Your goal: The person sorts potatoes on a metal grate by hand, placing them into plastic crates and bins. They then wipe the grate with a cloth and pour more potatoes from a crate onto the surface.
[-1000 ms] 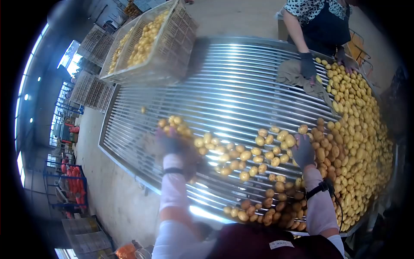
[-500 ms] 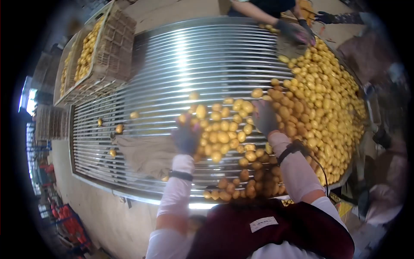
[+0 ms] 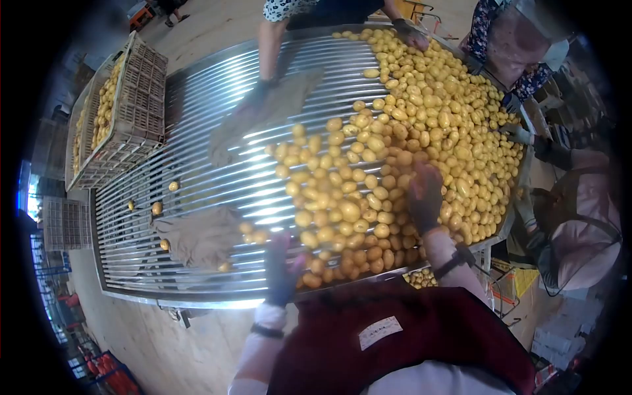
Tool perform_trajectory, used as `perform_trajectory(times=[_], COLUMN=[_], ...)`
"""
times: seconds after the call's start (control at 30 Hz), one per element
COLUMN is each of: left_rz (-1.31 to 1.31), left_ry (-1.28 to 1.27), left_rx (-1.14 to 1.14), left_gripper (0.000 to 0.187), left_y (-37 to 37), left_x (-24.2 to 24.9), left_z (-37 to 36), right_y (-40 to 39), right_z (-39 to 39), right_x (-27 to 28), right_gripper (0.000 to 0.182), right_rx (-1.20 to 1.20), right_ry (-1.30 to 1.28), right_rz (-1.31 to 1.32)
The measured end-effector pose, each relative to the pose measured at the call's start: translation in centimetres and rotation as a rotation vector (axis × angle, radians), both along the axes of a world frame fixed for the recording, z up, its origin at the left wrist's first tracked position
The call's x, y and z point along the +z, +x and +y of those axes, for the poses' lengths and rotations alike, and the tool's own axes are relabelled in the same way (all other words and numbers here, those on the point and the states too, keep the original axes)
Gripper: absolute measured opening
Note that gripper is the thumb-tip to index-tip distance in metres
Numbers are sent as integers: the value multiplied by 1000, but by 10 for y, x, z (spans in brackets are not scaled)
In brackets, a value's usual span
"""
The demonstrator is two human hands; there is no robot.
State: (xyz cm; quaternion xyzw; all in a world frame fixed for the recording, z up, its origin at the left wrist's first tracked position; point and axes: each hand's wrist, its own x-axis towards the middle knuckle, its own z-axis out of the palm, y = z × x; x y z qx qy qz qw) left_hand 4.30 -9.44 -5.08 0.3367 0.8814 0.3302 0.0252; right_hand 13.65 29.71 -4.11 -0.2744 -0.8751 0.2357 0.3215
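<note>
Yellow potatoes [image 3: 454,118] cover the right part of a slatted metal table [image 3: 224,85], with a looser spread of them in the middle. My left hand [image 3: 283,266], in a dark glove, is at the near edge, left of the loose potatoes, its fingers apart and blurred, holding nothing. My right hand [image 3: 426,194], also gloved, lies against the potato pile with its fingers spread. Left of my left hand a brown cloth [image 3: 201,237] lies crumpled on the slats beside a few single potatoes.
Crates of potatoes [image 3: 135,99] stand at the far left. Across the table a co-worker's gloved hand [image 3: 255,99] is on another brown cloth [image 3: 293,95]. More co-workers stand at the right edge, one with a gloved hand [image 3: 517,133] at the pile.
The view has shifted. Loose potatoes now spread nearer the front edge. My left hand has moved down towards that edge. The far co-worker's arm and cloth now reach over the slats.
</note>
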Motion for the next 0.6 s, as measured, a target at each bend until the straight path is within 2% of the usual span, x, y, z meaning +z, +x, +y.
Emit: perform_trajectory(times=[0.03, 0.07, 0.13, 0.17, 0.2, 0.23, 0.27, 0.37, 0.43, 0.53, 0.6], left_rz=[-23, -45, -135, -183, -51, -133, -214, -311, -384, -128, -332], left_ry=[-53, -108, -155, -180, -160, -170, -177, -161, -118, -85, 5], left_rx=[-30, -60, -31, -16, -51, -19, 15, 39, -14, -79, -62], left_gripper=[73, 74, 67, 66, 62, 61, 60, 51, 43, 40, 40], left_y=[14, 24, 38, 42, 41, 42, 41, 24, 8, -5, -20], left_x=[-2, -5, -14, -22, -37, -35, -36, -25, -1, -17, -70], left_z=[-16, -26, -31, -31, -30, -22, -11, 38, 73, 90, 81], right_y=[14, 31, 62, 71, 78, 84, 85, 62, 48, 23, 31], right_z=[-7, -16, -45, -49, -52, -52, -45, -22, -2, 27, 40], right_x=[5, 6, -11, -19, -27, -27, -27, -12, -22, -25, -62], right_gripper=[33, 37, 31, 28, 26, 24, 22, 21, 20, 17, 17], right_rx=[-19, 144, 326, 382, 438, 494, 459, 381, 184, -154, 14], right_ry=[-42, 91, 137, 131, 124, 118, 212, 171, 399, -179, -5], right_rz=[-2, -81, -187, -302, -421, -543, -486, -651, -346, -321, -301])
